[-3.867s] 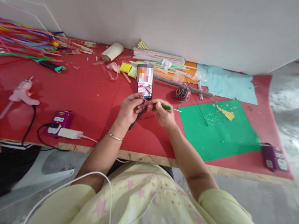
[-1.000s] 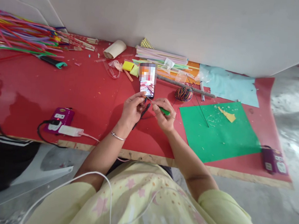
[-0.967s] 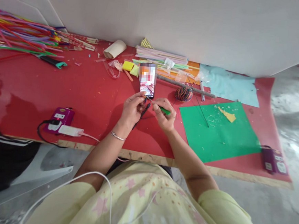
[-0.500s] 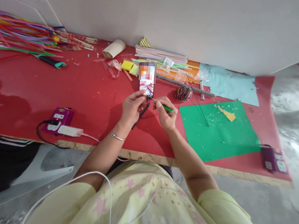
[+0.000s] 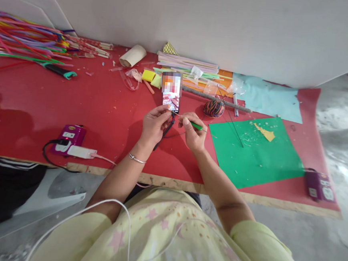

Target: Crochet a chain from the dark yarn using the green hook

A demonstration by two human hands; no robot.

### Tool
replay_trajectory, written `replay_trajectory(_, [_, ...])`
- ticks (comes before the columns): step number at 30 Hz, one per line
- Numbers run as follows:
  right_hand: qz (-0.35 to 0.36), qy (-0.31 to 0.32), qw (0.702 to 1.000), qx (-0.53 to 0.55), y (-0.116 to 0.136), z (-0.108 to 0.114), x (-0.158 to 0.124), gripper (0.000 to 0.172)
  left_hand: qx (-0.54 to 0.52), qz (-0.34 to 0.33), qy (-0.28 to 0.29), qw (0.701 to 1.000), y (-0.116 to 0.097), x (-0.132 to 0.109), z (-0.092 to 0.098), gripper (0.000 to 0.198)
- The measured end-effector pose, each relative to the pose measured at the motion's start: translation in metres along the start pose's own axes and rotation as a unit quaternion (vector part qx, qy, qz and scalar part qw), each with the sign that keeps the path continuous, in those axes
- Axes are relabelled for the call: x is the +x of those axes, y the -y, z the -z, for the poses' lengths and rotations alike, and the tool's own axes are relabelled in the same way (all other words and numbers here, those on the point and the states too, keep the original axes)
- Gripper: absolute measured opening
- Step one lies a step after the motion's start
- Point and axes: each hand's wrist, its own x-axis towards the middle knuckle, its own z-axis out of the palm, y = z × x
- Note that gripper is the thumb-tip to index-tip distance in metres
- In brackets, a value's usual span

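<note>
Head view: green-handled crochet hook [image 5: 196, 126] gripped in right hand [image 5: 194, 135]; small yarn piece [image 5: 173, 114] (mostly hidden) pinched by left hand [image 5: 154, 126].

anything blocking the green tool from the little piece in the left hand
Nothing visible stands between the green-handled tool in the right hand and the little piece pinched in the left hand; the phone is just beyond them.

Pale yellow short-sleeved shirt [image 5: 166, 230], scattered pink stars [image 5: 117, 240], slim silver bangle [image 5: 137, 159], white cable [image 5: 108, 200]

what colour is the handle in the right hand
The handle is green; the head view shows it.
</note>
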Motion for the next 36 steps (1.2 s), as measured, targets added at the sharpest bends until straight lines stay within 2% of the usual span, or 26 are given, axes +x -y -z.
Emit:
replay_trajectory(8, [0.013,0.010,1.000,-0.008,0.0035,-0.0013,-0.0025,0.010,-0.003,0.017,-0.039,0.999,-0.0025,-0.0017,-0.0036,0.033])
replay_trajectory(18, [0.009,0.021,0.999,-0.036,0.0035,0.0015,-0.0040,0.013,0.036,-0.019,-0.078,0.996,-0.0013,-0.0017,-0.0038,0.033])
replay_trajectory(23, [0.030,0.031,0.997,-0.057,0.0069,0.0017,-0.0035,0.012,0.060,-0.041,-0.079,0.994,-0.0012,-0.0007,-0.0026,0.032])
replay_trajectory(27, [0.068,0.055,0.993,-0.075,0.0099,0.0034,-0.0027,0.013,0.048,-0.018,-0.072,0.996,-0.0016,0.0003,-0.0008,0.032])
replay_trajectory(36, [0.034,0.063,0.994,-0.083,0.0080,0.0062,-0.0025,0.017,0.044,-0.025,-0.075,0.996,-0.0013,0.0004,-0.0006,0.028])
